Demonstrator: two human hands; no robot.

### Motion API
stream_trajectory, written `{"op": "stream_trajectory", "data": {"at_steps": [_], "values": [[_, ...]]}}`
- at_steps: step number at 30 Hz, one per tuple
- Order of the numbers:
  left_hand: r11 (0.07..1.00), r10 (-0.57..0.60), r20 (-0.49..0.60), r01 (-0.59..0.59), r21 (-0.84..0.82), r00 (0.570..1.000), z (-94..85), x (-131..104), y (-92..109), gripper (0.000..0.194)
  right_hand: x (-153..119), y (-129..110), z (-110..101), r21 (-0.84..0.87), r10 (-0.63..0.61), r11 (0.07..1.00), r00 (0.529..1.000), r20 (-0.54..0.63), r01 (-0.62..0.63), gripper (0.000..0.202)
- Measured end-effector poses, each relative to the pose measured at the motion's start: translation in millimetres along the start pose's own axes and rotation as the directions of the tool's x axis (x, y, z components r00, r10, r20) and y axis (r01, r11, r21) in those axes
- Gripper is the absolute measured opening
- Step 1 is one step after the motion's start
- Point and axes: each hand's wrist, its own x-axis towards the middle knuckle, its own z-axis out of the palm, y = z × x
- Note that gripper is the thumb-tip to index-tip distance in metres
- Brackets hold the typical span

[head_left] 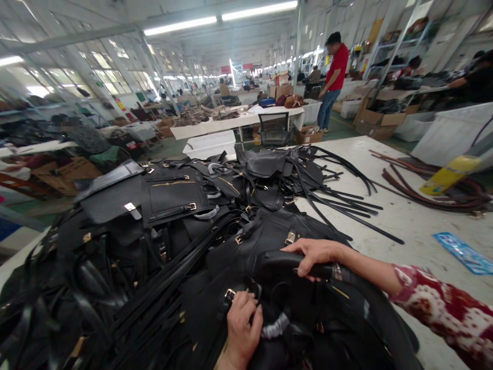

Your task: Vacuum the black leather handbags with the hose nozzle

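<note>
A thick, curved black leather strap (pixel 275 258) arches over the front of the pile, and my right hand (pixel 316 255) is closed round it, thumb underneath. Below and to the left, my left hand (pixel 243 322) has its fingers curled down onto black leather. What lies between those fingers is hidden. Touching distance from its knuckles is a gold buckle (pixel 230 294). Behind my hands sits a black leather bag piece with a gold clasp (pixel 290 238). Clear plastic wrap (pixel 276 327) shows beside my left hand.
Black bag panels (pixel 177 198) with zips and buckles cover much of the white table (pixel 385 267). Narrow black straps (pixel 358 205) trail rightward. Brown straps (pixel 408 187), a yellow can (pixel 449 176) and a blue packet (pixel 464 253) lie right. A person in red (pixel 338 69) stands beyond.
</note>
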Motion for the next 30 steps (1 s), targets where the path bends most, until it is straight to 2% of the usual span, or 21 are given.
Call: {"op": "stream_trajectory", "data": {"at_steps": [3,6,7,9,12,16,22,27,30], "values": [[0.989,-0.088,0.084,0.077,0.124,0.993,-5.6,11,8,0.018,-17,4,-1,-0.040,-0.046,0.998,0.993,-0.108,0.042,0.068],[0.969,-0.201,0.074,0.188,0.160,0.977,-11.7,20,16,0.011,-32,9,6,-0.122,-0.031,0.992,0.992,-0.124,0.016,0.067],[0.967,-0.221,0.069,0.210,0.140,0.973,-13.5,23,16,0.017,-35,11,10,-0.161,-0.013,0.987,0.993,-0.118,-0.006,0.066],[0.971,-0.227,0.091,0.218,0.099,0.970,-16.1,28,14,0.026,-39,14,18,-0.255,0.023,0.965,0.992,-0.122,-0.054,0.064],[0.977,-0.210,0.136,0.201,0.074,0.968,-16.2,31,5,0.022,-36,16,27,-0.397,0.045,0.911,0.984,-0.172,-0.111,0.061],[0.984,-0.176,0.084,0.173,0.047,0.981,-11.9,29,-4,0.019,-27,6,27,-0.501,0.062,0.852,0.981,-0.186,-0.149,0.066],[0.983,-0.184,0.068,0.184,0.005,0.981,-10.3,26,0,0.018,-34,-13,30,-0.509,0.057,0.849,0.983,-0.173,-0.139,0.058],[0.985,-0.171,0.077,0.171,0.002,0.982,-6.7,24,2,0.018,-25,-2,46,-0.495,0.064,0.855,0.979,-0.194,-0.154,0.056],[0.987,-0.157,0.037,0.158,-0.028,0.987,-5.5,21,-1,0.020,-20,0,45,-0.408,0.047,0.905,0.981,-0.189,-0.122,0.060]]}}
